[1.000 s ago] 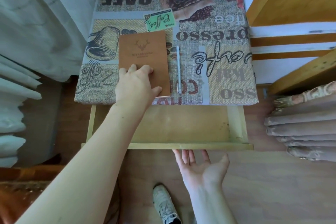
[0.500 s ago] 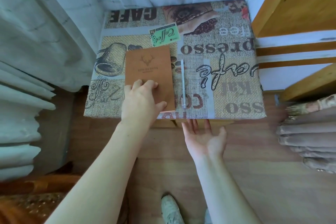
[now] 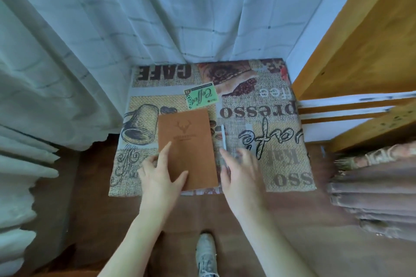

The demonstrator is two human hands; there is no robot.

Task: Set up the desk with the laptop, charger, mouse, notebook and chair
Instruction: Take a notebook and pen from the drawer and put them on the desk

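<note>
brown leather-look notebook [image 3: 186, 149] lies flat on the counter [image 3: 290, 164], toward its near left part, and the left hand [image 3: 161, 177] rests on the cover's near left corner. its fingers [image 3: 166, 153] are spread and flat, index pointing up the cover, thumb lying across the bottom edge; nothing is gripped. the right hand [image 3: 239, 173] is just right of the notebook, blurred, its fingers loosely spread over the lower end of a white pen [image 3: 223, 137]; i cannot tell whether they touch or hold it. the pen lies parallel to the notebook's right edge, just beside it. the counter wears a burlap-print coffee tablecloth with a green "coffee" patch [image 3: 201, 96] printed just beyond the notebook's far edge. pale curtains [image 3: 90, 51] hang behind and to the left, wooden shelving [image 3: 360, 56] stands at right, folded fabric [image 3: 378, 189] below it. a grey shoe [image 3: 206, 254] shows on the wood floor.
</note>
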